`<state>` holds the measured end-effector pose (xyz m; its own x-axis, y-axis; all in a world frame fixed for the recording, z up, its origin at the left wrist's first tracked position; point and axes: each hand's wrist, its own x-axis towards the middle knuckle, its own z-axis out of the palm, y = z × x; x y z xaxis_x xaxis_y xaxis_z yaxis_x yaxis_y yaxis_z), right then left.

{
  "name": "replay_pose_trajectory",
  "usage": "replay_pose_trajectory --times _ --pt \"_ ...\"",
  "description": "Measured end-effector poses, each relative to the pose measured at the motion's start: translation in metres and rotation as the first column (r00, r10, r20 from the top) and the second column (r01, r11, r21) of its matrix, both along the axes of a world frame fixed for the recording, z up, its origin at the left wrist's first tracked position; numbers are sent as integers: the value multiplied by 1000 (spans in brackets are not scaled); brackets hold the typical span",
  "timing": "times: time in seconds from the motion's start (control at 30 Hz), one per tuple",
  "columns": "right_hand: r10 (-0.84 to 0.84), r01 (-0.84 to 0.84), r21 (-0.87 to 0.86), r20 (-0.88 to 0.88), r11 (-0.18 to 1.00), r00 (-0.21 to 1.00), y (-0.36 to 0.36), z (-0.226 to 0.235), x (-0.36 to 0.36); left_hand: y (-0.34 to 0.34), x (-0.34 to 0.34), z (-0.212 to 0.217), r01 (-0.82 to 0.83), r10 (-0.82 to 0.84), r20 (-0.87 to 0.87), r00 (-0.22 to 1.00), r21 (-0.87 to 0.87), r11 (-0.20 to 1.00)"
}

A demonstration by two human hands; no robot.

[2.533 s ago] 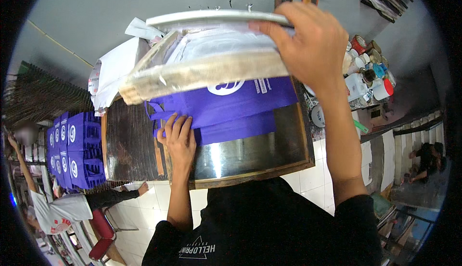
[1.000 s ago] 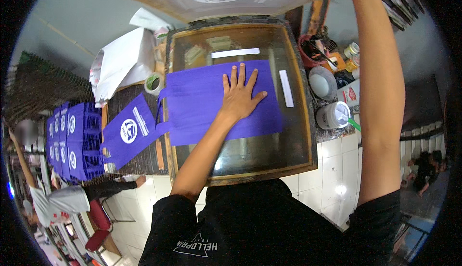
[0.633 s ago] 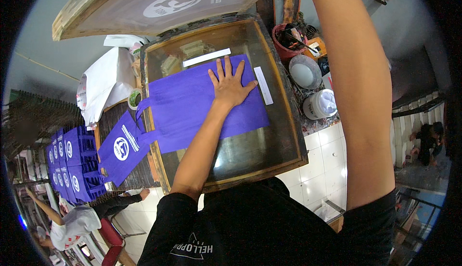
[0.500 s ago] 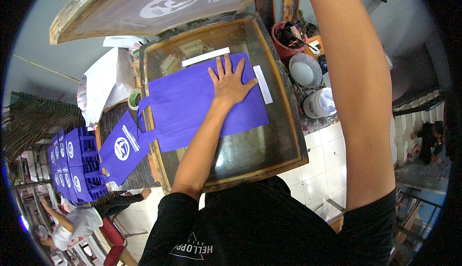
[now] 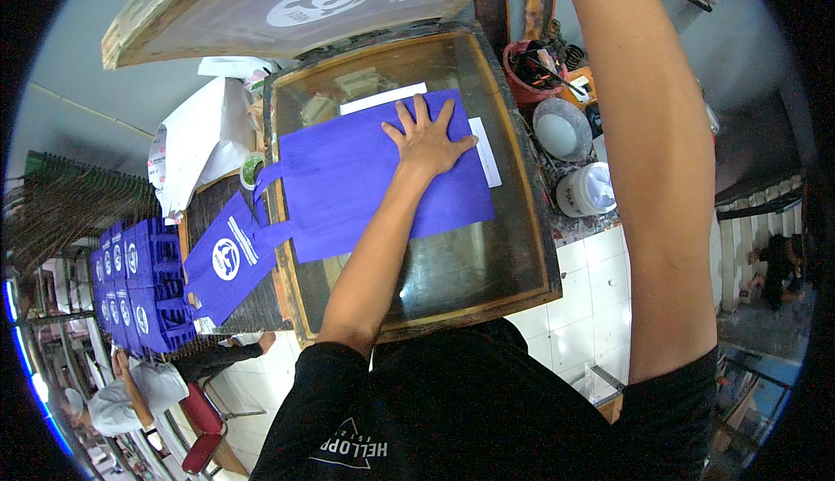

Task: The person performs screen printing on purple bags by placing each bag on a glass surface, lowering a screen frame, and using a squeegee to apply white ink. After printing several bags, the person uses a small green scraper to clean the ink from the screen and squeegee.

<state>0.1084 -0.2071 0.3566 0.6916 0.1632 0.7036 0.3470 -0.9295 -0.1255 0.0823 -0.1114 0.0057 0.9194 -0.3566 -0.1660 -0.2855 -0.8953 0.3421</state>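
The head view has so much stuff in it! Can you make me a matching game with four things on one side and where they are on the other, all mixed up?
Things:
1. blank-faced purple tote bag
2. wood-framed printing screen
3. labelled white tub
4. red chair

Places:
A. to the right of the glass-topped table
B. near the lower left of the picture
C. lying flat under the left hand
D. raised and tilted at the table's far edge

Right pairs: 1-C, 2-D, 3-A, 4-B
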Motion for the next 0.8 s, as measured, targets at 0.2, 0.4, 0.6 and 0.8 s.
replay_pose_trajectory --times 0.2,0.4,0.6,0.8 --pt "13 -13 9 -23 1000 1000 1 1 -8 -3 8 19 12 -10 -69 998 29 999" --pt "-115 160 128 -300 979 947 25 -4 -53 24 3 43 94 73 273 959 -555 827" --pt "86 -68 130 -132 989 988 11 -139 -120 137 -131 106 -131 -58 -124 991 -983 -129" --pt "294 -261 160 -239 952 925 14 -268 -174 154 -212 8 -621 54 -620 783 -773 125"
